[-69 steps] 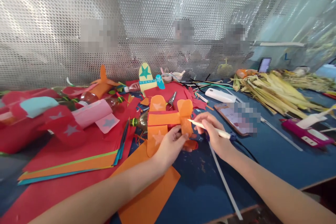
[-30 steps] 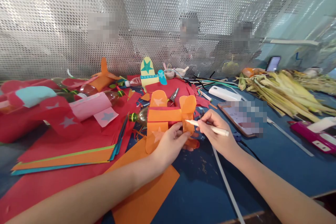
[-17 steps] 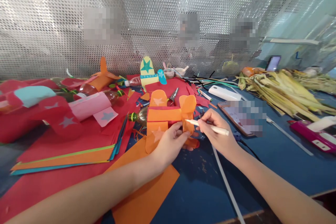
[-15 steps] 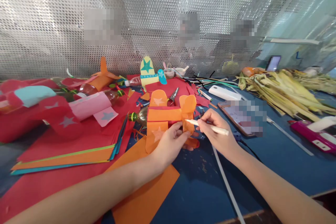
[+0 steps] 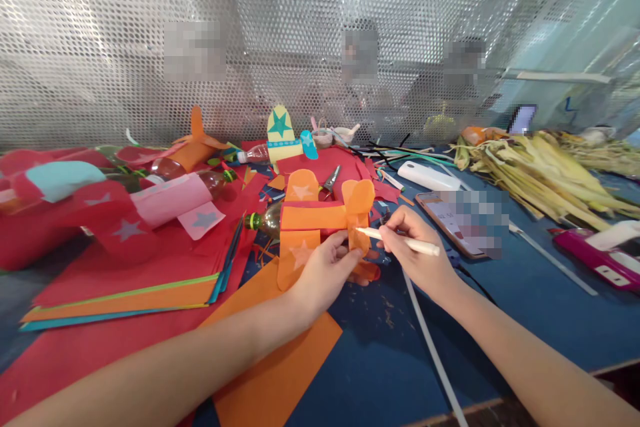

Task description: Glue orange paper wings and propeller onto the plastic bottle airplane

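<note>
In front of me lies a toy plane, made from a plastic bottle wrapped in orange paper with star-marked wings. Its green-capped bottle neck points left. My left hand grips the tail end, fingers curled round the orange tail piece; some fingertips show beneath it. Between the thumb and fingers of my right hand is a slim white pen, its tip at the tail piece's surface. Whether the tip touches the paper I cannot tell. An orange sheet lies under my left forearm.
Stacked coloured paper and other bottle planes fill the left. Scissors lie behind the plane. At right are a phone, a white glue gun stick-like device, dried husks and a magenta power strip. Perforated metal rises behind.
My right hand and the pen have shifted very slightly to the right. My left hand keeps its hold on the plane's tail, almost unmoved.
</note>
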{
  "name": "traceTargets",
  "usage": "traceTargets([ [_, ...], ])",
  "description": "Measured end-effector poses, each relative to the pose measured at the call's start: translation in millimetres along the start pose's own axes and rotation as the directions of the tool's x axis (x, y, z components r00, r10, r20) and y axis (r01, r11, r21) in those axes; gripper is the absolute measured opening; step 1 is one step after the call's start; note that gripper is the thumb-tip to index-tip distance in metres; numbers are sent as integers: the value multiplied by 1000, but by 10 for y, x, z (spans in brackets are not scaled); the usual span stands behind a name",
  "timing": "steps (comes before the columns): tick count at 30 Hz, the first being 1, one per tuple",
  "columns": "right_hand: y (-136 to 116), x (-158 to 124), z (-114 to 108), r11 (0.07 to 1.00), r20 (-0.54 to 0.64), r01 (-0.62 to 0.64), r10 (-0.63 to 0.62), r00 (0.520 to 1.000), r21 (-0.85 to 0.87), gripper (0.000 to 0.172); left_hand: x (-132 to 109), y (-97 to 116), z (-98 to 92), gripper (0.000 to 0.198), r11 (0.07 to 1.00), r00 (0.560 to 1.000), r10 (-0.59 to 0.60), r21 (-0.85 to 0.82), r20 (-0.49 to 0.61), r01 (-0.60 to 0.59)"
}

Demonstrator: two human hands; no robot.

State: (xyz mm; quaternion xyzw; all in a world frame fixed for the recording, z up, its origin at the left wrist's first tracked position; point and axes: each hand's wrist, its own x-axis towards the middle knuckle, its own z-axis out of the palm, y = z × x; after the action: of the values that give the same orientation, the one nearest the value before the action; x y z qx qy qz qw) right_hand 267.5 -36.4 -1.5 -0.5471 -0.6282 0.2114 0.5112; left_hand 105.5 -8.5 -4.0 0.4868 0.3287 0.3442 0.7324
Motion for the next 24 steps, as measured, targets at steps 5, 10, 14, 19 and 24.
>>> traceTargets([
  [5, 1, 1, -4, 1000, 11, -5, 5, 1000, -8, 21, 2, 9, 4, 29, 1000, 1000, -9, -10, -20, 8],
  [10, 2, 2, 2, 1000, 8, -1, 1, 1000, -9, 22, 3, 9, 4, 28, 1000, 1000, -8, -16, -21, 8],
  [14, 9, -2, 3, 1000, 15, 7, -7, 1000, 7, 23, 2, 9, 7, 30, 1000, 1000, -9, -21, -21, 8],
  [19, 5, -3, 0, 1000, 13, 7, -7, 1000, -4, 23, 11, 4, 5, 31, 1000, 1000, -2, -19, -8, 1],
  [24, -8, -3, -1, 1000, 15, -5, 5, 1000, -7, 23, 10, 2, 1, 31, 1000, 1000, -4, -8, -4, 4],
])
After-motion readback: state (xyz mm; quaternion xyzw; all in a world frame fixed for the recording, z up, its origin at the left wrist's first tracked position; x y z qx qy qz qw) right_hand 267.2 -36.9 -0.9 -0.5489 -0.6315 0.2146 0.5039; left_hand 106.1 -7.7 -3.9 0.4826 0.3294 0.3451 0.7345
